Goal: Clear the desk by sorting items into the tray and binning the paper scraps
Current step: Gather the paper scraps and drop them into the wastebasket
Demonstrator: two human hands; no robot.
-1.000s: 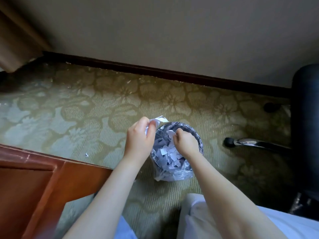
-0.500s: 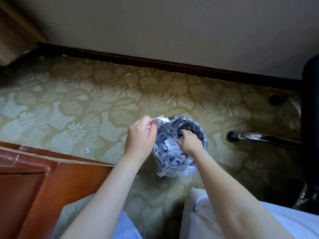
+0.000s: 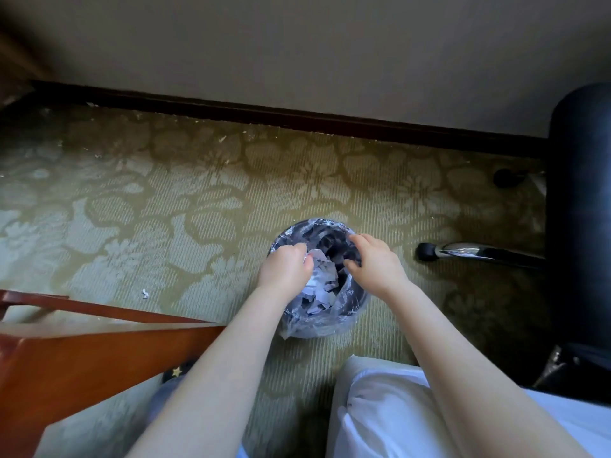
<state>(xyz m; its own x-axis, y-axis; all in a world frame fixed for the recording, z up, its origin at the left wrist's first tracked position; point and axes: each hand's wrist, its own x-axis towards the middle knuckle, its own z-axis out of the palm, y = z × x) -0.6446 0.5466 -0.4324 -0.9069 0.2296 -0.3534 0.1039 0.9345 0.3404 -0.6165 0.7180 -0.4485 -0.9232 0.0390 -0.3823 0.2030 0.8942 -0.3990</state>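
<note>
A small round bin (image 3: 358, 300) with a clear plastic liner stands on the patterned carpet, with white paper scraps (image 3: 322, 287) piled inside. My left hand (image 3: 284, 271) hovers over the bin's left rim, its fingers and thumb curled round a white scrap at the fingertips. Over the right side of the opening is my right hand (image 3: 375, 264), fingers loosely curled downward with nothing visibly in them. Both hands cover part of the rim.
One stray scrap (image 3: 144, 293) lies on the carpet left of the bin. A red-brown wooden desk corner (image 3: 82, 352) juts in at lower left. A black office chair (image 3: 582, 226) with a chrome leg (image 3: 479, 252) stands right. The wall's dark baseboard (image 3: 297, 117) runs behind.
My left hand has dropped from beside the bin to over its left rim, and the larger paper it held up is gone. My right hand has moved from the centre towards the right rim.
</note>
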